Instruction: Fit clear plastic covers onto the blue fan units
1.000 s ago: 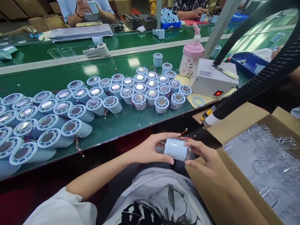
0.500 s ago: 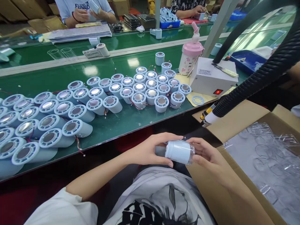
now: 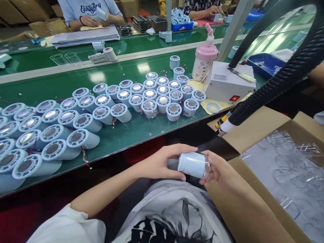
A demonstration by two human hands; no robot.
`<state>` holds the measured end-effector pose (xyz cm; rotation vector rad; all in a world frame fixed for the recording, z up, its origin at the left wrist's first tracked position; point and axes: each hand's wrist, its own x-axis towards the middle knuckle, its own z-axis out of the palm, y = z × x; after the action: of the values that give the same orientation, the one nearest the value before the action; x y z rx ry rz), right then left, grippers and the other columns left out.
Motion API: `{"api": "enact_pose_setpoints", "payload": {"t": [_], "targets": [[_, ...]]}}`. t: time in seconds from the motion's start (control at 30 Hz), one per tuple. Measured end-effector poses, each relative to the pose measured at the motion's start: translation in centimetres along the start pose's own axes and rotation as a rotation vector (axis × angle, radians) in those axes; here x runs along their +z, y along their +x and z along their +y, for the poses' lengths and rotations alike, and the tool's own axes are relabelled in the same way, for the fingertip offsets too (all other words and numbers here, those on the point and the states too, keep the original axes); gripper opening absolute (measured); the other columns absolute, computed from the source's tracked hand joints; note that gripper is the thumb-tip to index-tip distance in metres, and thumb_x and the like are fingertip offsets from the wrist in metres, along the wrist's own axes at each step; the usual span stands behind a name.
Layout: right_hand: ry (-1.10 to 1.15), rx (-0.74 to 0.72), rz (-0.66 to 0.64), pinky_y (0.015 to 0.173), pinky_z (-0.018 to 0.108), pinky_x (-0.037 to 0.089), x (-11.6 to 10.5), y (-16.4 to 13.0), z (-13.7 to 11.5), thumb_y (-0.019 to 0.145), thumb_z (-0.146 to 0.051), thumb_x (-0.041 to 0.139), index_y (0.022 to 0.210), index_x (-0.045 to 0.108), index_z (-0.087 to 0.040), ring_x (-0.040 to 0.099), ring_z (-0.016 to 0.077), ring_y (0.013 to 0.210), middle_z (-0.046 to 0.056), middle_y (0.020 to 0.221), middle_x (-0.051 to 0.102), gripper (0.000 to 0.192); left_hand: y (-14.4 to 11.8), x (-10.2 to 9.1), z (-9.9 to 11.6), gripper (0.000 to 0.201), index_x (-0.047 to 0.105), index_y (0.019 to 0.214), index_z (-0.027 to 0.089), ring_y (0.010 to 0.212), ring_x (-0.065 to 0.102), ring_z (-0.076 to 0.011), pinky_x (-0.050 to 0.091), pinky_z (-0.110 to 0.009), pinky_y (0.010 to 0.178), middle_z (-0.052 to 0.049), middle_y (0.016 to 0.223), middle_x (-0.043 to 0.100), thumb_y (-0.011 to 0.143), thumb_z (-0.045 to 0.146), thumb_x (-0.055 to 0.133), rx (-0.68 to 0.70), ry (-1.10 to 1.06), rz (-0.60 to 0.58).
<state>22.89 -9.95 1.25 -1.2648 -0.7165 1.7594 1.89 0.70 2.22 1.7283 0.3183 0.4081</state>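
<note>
A light blue cylindrical housing with a clear plastic sleeve around it lies sideways between my hands, above my lap. My left hand is curled around its dark grey end, thumb below and fingers above. At the other end my right hand grips the clear plastic, its fingers bent under and behind the edge. Part of the right fingers is hidden by the housing. On the green work surface ahead stand several similar blue housings with round metallic tops, some trailing thin red and black wires.
To my right sits an open cardboard box with clear plastic sleeves. A white machine with a lit red switch, a pink-lidded cup and a black corrugated hose are at the right. Two people work across the line.
My right hand's fingers have closed from a looser, spread pose onto the plastic end, curling underneath. The left hand keeps its hold. Across the line, a person's hands have lowered slightly.
</note>
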Motion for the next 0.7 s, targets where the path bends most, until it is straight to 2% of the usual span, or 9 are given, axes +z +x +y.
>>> {"api": "enact_pose_setpoints", "payload": {"t": [0.1,0.2,0.37,0.5,0.6,0.67,0.7], "targets": [[0.081,0.054,-0.003,0.044,0.018,0.047,0.6,0.2,-0.1,0.081,-0.066,0.058,0.087,0.054,-0.018,0.062,0.0124,0.049,-0.001,0.058,0.063,0.048,-0.1,0.0,-0.3,0.077,0.050,0.137,0.029,0.132,0.047,-0.0274,0.046,-0.037,0.105,-0.010,0.142,0.049,0.067,0.021,0.082,0.002,-0.016,-0.006],[0.128,0.130,-0.043,0.041,0.015,0.045,0.9,0.4,-0.1,0.077,-0.072,0.057,0.080,0.057,-0.016,0.059,0.0100,0.043,0.002,0.057,0.065,0.056,-0.1,0.0,-0.6,0.079,0.049,0.137,0.031,0.135,0.043,-0.0272,0.044,-0.037,0.107,-0.009,0.145,0.046,0.067,0.019,0.083,0.016,-0.028,-0.014],[0.186,0.257,-0.097,0.037,0.011,0.042,0.7,0.5,-0.1,0.091,-0.066,0.039,0.078,0.062,-0.014,0.058,0.0069,0.039,0.006,0.060,0.067,0.058,-0.1,0.1,-0.7,0.077,0.050,0.136,0.032,0.135,0.043,-0.0289,0.047,-0.038,0.103,-0.010,0.145,0.045,0.067,0.019,0.082,0.046,-0.022,-0.003],[0.201,0.342,-0.111,0.031,0.009,0.034,0.8,0.5,0.1,0.095,-0.063,0.029,0.069,0.060,-0.014,0.052,0.0047,0.034,0.004,0.055,0.063,0.064,-0.1,0.5,-0.2,0.069,0.052,0.134,0.029,0.125,0.052,-0.0266,0.055,-0.032,0.091,-0.011,0.136,0.051,0.072,0.021,0.078,-0.024,-0.013,0.031],[0.102,0.257,-0.079,0.028,0.012,0.032,0.8,0.6,0.7,0.092,-0.064,0.035,0.072,0.057,-0.015,0.050,0.0066,0.033,0.002,0.053,0.060,0.057,-0.2,0.7,0.3,0.067,0.049,0.135,0.027,0.117,0.057,-0.0247,0.057,-0.031,0.086,-0.010,0.129,0.054,0.074,0.024,0.076,-0.103,-0.020,0.056],[-0.065,0.085,0.006,0.031,0.016,0.038,0.6,0.5,1.3,0.094,-0.056,0.039,0.082,0.056,-0.016,0.055,0.0099,0.037,0.002,0.059,0.062,0.045,-0.2,0.7,0.6,0.068,0.046,0.137,0.026,0.114,0.059,-0.0242,0.057,-0.033,0.088,-0.010,0.128,0.055,0.076,0.026,0.075,-0.163,-0.058,0.061],[-0.176,-0.037,0.071,0.037,0.019,0.044,0.4,0.4,1.6,0.096,-0.048,0.041,0.091,0.055,-0.017,0.060,0.0121,0.044,0.003,0.069,0.066,0.034,-0.2,0.7,0.7,0.068,0.045,0.138,0.025,0.112,0.060,-0.0239,0.057,-0.034,0.088,-0.010,0.128,0.055,0.076,0.027,0.075,-0.192,-0.084,0.061]]}}
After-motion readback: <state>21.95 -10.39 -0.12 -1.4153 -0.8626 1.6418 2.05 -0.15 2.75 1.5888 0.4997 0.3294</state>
